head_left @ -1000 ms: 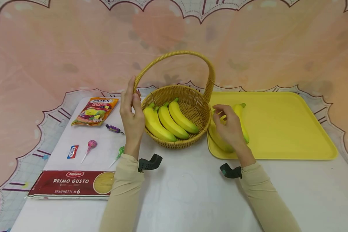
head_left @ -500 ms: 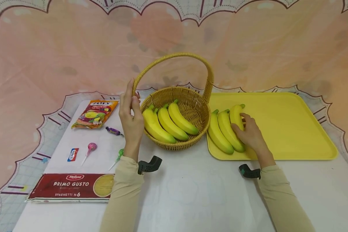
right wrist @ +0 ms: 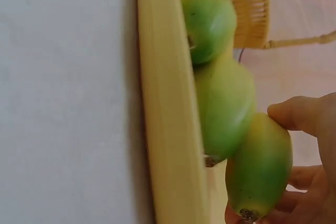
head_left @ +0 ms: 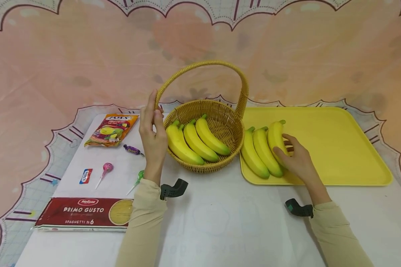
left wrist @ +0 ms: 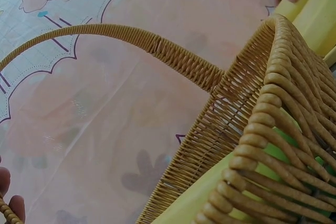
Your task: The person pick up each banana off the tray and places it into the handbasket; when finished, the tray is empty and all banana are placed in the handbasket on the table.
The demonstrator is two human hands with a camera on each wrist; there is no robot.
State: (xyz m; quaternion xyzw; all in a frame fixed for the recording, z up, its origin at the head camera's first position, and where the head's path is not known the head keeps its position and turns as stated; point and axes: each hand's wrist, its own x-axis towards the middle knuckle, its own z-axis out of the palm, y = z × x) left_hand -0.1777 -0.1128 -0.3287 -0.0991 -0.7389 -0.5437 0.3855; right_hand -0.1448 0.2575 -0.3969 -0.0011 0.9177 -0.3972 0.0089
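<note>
A wicker basket [head_left: 205,167] with a tall arched handle holds several yellow bananas [head_left: 200,144] with green tips. My left hand [head_left: 152,137] grips the left side of that handle; its fingertips [left wrist: 17,206] show at the lower left of the left wrist view. On the left end of the yellow tray [head_left: 337,148], three bananas lie side by side. My right hand [head_left: 296,155] holds the rightmost tray banana [head_left: 276,139], thumb on one side and fingers on the other. In the right wrist view, the thumb [right wrist: 294,113] touches this banana's [right wrist: 260,166] green end.
Left of the basket lie an orange candy bag [head_left: 111,129], a purple wrapped candy [head_left: 132,150], a pink lollipop [head_left: 107,168], a green lollipop [head_left: 139,175] and a small red-and-blue packet [head_left: 85,176]. A spaghetti pack [head_left: 83,213] lies nearer, partly behind the left sleeve.
My right hand has moved right from above the left tray bananas to the rightmost one and taken hold of it. My left hand stays on the basket handle.
</note>
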